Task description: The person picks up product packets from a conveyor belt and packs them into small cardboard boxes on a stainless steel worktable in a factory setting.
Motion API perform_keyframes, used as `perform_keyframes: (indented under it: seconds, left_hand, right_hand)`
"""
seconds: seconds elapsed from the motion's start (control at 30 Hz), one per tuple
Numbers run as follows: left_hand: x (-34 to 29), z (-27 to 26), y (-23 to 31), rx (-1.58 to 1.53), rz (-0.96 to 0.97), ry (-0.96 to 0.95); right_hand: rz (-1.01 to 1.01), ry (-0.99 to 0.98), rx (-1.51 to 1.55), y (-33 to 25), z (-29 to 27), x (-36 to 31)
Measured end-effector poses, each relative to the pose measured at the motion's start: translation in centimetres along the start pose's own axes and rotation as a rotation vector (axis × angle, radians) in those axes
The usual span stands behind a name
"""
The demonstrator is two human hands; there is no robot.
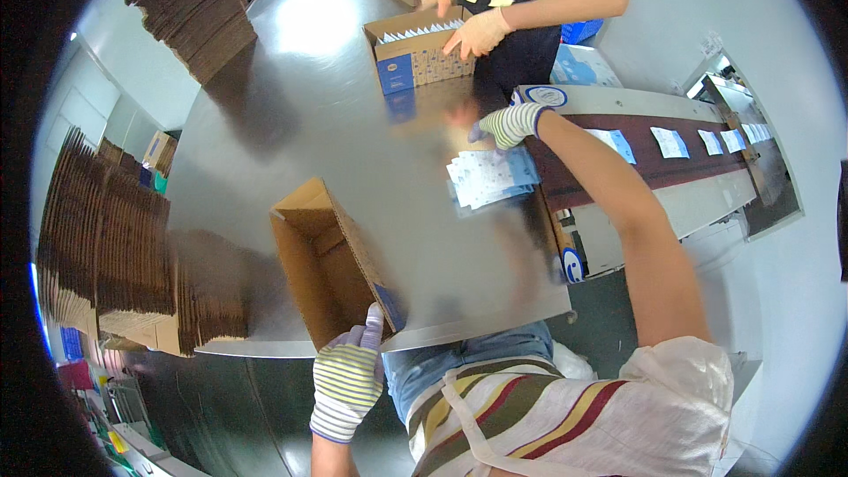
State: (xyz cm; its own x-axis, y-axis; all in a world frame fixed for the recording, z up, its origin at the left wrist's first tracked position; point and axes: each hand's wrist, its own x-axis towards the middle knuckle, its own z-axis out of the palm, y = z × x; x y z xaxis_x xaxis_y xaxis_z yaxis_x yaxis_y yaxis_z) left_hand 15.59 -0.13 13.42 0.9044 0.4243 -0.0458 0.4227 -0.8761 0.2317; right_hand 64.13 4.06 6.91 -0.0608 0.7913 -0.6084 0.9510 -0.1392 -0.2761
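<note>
My left hand (347, 382), in a striped knit glove, grips the near edge of an open cardboard box (322, 278). The box lies tilted on the metal table, and no contents show inside it. One gloved finger rests along its outer blue-printed side. My right hand (511, 126), in a matching glove, is at the far edge of a loose pile of flat white-and-blue packets (490, 178) by the conveyor's end. Its fingers point left and are partly hidden, so whether they hold anything cannot be made out.
Across the metal table (265, 150), a co-worker's gloved hands (481, 33) hold a printed carton (415, 57) filled with upright packets. More packets (669, 142) lie spaced along the dark conveyor belt (645, 168) at right. Stacks of flattened cardboard (106, 230) stand at left, with another (190, 13) at far left.
</note>
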Motion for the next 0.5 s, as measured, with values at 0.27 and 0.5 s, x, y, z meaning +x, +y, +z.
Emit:
perform_keyframes:
  seconds: [0.27,0.5]
  left_hand:
    - [-0.5,0.7,-0.8,0.021,-0.030,0.018]
    - [-0.3,0.8,-1.9,-0.018,-0.065,0.099]
  right_hand:
    - [0.027,0.094,-0.289,-9.7,5.9,-3.3]
    - [-0.181,0.468,0.517,-11.1,19.6,-5.3]
